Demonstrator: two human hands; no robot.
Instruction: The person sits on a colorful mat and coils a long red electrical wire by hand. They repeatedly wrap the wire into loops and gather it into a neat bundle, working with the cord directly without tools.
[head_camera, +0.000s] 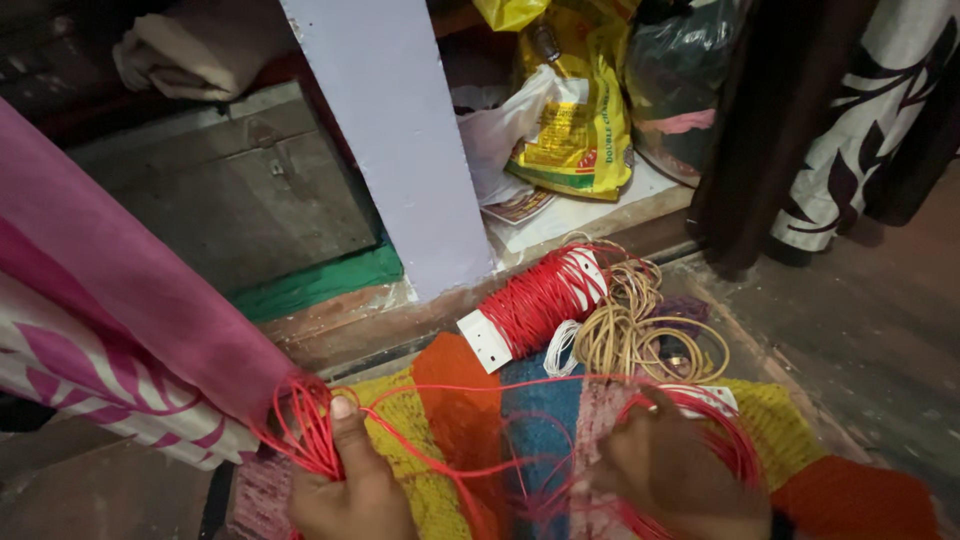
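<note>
Red cord stretched between my two hands over the striped mat.

My left hand (345, 480) closes on a bunch of red cord (310, 435); my right hand (680, 465) grips the other loops. I judge even tension keeps strands untangled. Beyond my hands lie a red-wound card (540, 300) and tan loops (630, 335).

The left hand (345, 480) is curling into a loose fist at the lower edge of the view, its thumb (348, 432) pointing upward and pressing flat. The right hand (675, 470) is lying back-up, blurred, fingers bent downward and inward, well apart from the left.
</note>
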